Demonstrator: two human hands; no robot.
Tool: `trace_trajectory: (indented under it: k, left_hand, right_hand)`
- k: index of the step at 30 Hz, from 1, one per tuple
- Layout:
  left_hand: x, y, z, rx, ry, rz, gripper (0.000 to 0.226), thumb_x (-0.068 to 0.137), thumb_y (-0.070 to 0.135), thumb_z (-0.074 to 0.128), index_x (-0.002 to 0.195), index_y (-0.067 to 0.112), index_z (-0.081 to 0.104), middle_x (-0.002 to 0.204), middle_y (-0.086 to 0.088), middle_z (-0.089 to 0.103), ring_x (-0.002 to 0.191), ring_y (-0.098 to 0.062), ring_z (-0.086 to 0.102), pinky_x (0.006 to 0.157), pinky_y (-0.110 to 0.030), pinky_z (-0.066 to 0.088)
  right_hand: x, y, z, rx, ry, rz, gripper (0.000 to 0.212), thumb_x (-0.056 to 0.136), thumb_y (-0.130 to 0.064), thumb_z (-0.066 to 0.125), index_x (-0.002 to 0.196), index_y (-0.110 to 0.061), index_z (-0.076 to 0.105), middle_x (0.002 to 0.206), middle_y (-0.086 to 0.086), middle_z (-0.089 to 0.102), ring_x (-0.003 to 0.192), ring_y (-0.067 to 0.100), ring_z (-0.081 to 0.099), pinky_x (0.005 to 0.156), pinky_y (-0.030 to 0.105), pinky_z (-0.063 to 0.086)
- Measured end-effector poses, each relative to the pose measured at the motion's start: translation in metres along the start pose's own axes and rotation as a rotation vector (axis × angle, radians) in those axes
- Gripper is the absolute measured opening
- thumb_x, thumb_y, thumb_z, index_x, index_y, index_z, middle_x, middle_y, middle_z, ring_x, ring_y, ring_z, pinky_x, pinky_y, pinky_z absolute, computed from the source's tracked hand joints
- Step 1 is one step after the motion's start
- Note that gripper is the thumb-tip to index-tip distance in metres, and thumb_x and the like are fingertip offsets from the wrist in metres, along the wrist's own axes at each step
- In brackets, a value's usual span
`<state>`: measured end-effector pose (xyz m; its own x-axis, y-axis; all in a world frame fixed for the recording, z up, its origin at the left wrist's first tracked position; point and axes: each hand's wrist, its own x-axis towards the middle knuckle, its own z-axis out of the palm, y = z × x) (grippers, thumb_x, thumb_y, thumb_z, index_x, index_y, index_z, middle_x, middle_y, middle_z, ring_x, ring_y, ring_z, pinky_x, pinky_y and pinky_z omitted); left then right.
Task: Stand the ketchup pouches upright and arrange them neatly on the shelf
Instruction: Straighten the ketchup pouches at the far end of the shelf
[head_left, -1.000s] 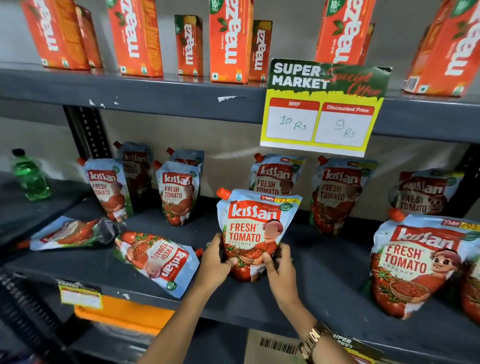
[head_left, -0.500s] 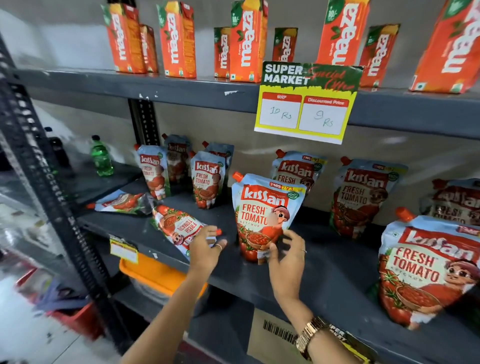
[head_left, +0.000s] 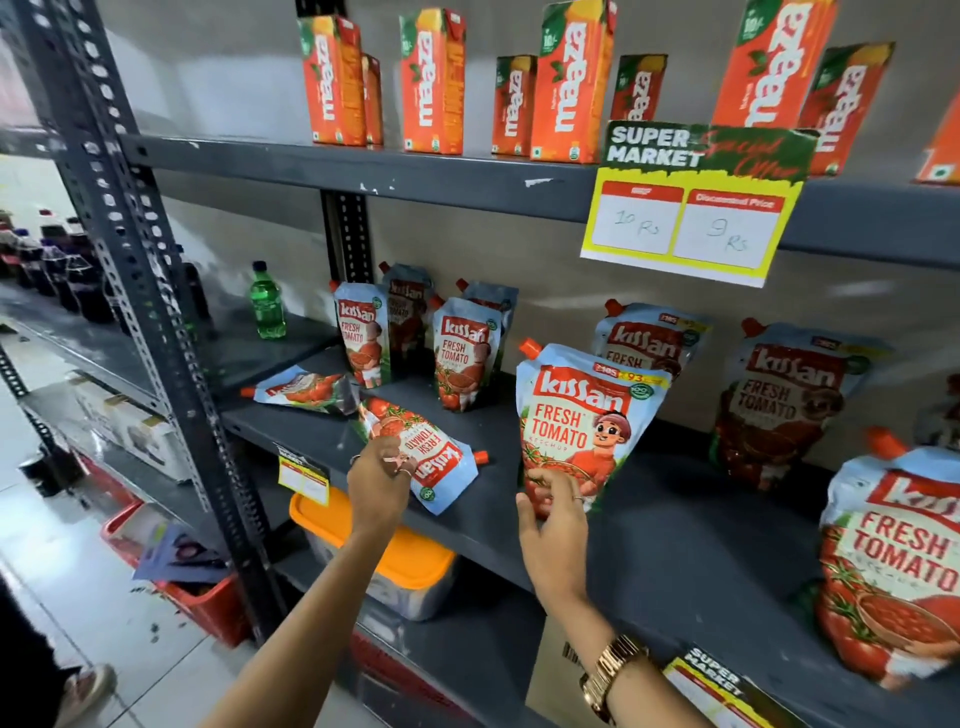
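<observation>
Kissan ketchup pouches fill the grey middle shelf (head_left: 675, 525). One pouch (head_left: 587, 421) stands upright near the front; my right hand (head_left: 553, 512) touches its lower edge, fingers curled on it. A second pouch (head_left: 426, 457) lies flat, spout pointing right, and my left hand (head_left: 379, 480) rests on its near end, gripping it. Another pouch (head_left: 304, 389) lies flat further left. Several pouches stand upright behind, among them one at the left (head_left: 361, 340) and one in the middle (head_left: 465, 353). A large pouch (head_left: 893, 566) stands at the far right front.
Orange Maaza cartons (head_left: 569, 83) line the upper shelf, with a yellow price sign (head_left: 691, 208) hanging from its edge. A green bottle (head_left: 267, 304) stands left of the upright post (head_left: 345, 234). An orange-lidded tub (head_left: 410, 566) sits on the shelf below, a red crate (head_left: 208, 603) on the floor.
My left hand left the upright pouch and moved left onto the flat pouch. My right hand stayed at the standing pouch's base. The view swung left and back.
</observation>
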<state>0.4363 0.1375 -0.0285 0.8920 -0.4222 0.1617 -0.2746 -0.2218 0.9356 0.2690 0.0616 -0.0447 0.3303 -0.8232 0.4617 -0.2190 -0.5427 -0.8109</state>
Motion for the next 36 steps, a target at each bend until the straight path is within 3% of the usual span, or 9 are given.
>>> trace_trajectory:
  k: [8,13,17,21,23,24,27,31,36]
  left_hand:
    - [0.044,-0.013,-0.03,0.043,-0.026,0.009,0.029,0.084,0.004,0.062,0.112,0.0,0.055,0.096,-0.014,0.061,0.089,-0.031,0.059,0.072,-0.035,0.044]
    - [0.083,-0.015,-0.038,0.151,-0.105,-0.014,0.048,0.083,0.006,0.064,0.128,0.005,0.047,0.135,-0.018,0.04,0.112,-0.035,0.05,0.095,-0.041,0.044]
    - [0.098,-0.017,-0.036,0.106,-0.233,-0.026,0.071,0.084,0.019,0.065,0.143,0.005,0.029,0.149,-0.017,0.032,0.134,-0.034,0.037,0.11,-0.042,0.034]
    - [0.108,-0.025,-0.034,0.134,-0.41,-0.137,0.065,0.093,0.028,0.051,0.147,0.009,0.02,0.153,-0.013,0.029,0.139,-0.033,0.03,0.111,-0.043,0.029]
    - [0.107,-0.03,-0.034,0.114,-0.403,-0.124,0.052,0.094,0.024,0.049,0.14,0.009,0.031,0.141,-0.013,0.046,0.13,-0.035,0.04,0.105,-0.044,0.034]
    - [0.106,-0.032,-0.035,0.103,-0.381,-0.092,0.037,0.093,0.022,0.051,0.128,0.012,0.041,0.119,-0.009,0.058,0.117,-0.035,0.048,0.099,-0.045,0.039]
    - [0.097,-0.037,-0.037,0.106,-0.26,-0.024,0.02,0.088,0.021,0.059,0.091,0.012,0.041,0.072,-0.002,0.052,0.082,-0.028,0.051,0.07,-0.038,0.041]
    - [0.07,-0.047,-0.04,0.123,-0.11,0.026,0.031,0.084,0.032,0.061,0.094,0.004,0.054,0.085,-0.015,0.067,0.079,-0.033,0.061,0.063,-0.038,0.047]
    - [0.036,-0.049,-0.038,0.206,-0.023,0.095,0.043,0.087,0.04,0.055,0.108,0.003,0.063,0.105,-0.017,0.065,0.102,-0.032,0.057,0.083,-0.041,0.049]
  right_hand:
    - [0.004,-0.015,0.055,-0.007,-0.059,0.031,0.024,0.084,-0.007,0.058,0.107,-0.011,0.055,0.107,0.004,0.053,0.094,0.018,0.053,0.075,0.034,0.051]
    - [0.008,-0.022,0.089,-0.103,-0.179,0.09,0.033,0.085,-0.015,0.059,0.117,-0.011,0.05,0.123,0.01,0.051,0.11,0.026,0.054,0.083,0.032,0.049]
    - [0.005,-0.023,0.101,-0.249,-0.366,0.093,0.053,0.087,-0.03,0.057,0.134,-0.011,0.039,0.138,0.009,0.046,0.125,0.025,0.044,0.098,0.034,0.041]
    - [0.004,-0.027,0.11,-0.396,-0.443,0.076,0.045,0.089,-0.027,0.053,0.131,-0.019,0.044,0.137,0.004,0.049,0.128,0.021,0.043,0.101,0.031,0.04]
    - [0.006,-0.028,0.11,-0.426,-0.434,0.073,0.041,0.089,-0.024,0.053,0.13,-0.019,0.047,0.135,0.005,0.053,0.126,0.021,0.045,0.101,0.031,0.041]
    - [0.008,-0.028,0.109,-0.427,-0.431,0.074,0.04,0.089,-0.022,0.053,0.128,-0.019,0.049,0.133,0.005,0.055,0.125,0.021,0.047,0.1,0.031,0.041]
    - [0.016,-0.025,0.106,-0.433,-0.421,0.107,0.038,0.085,-0.012,0.053,0.122,-0.019,0.055,0.125,0.008,0.061,0.116,0.025,0.055,0.094,0.033,0.046]
    - [0.031,-0.011,0.105,-0.427,-0.31,0.195,0.039,0.082,-0.001,0.051,0.116,-0.017,0.062,0.118,0.015,0.064,0.107,0.029,0.06,0.089,0.033,0.048]
    - [0.044,-0.011,0.114,-0.239,0.051,0.437,0.041,0.081,-0.001,0.061,0.121,-0.003,0.051,0.124,0.023,0.052,0.112,0.038,0.052,0.091,0.042,0.045]
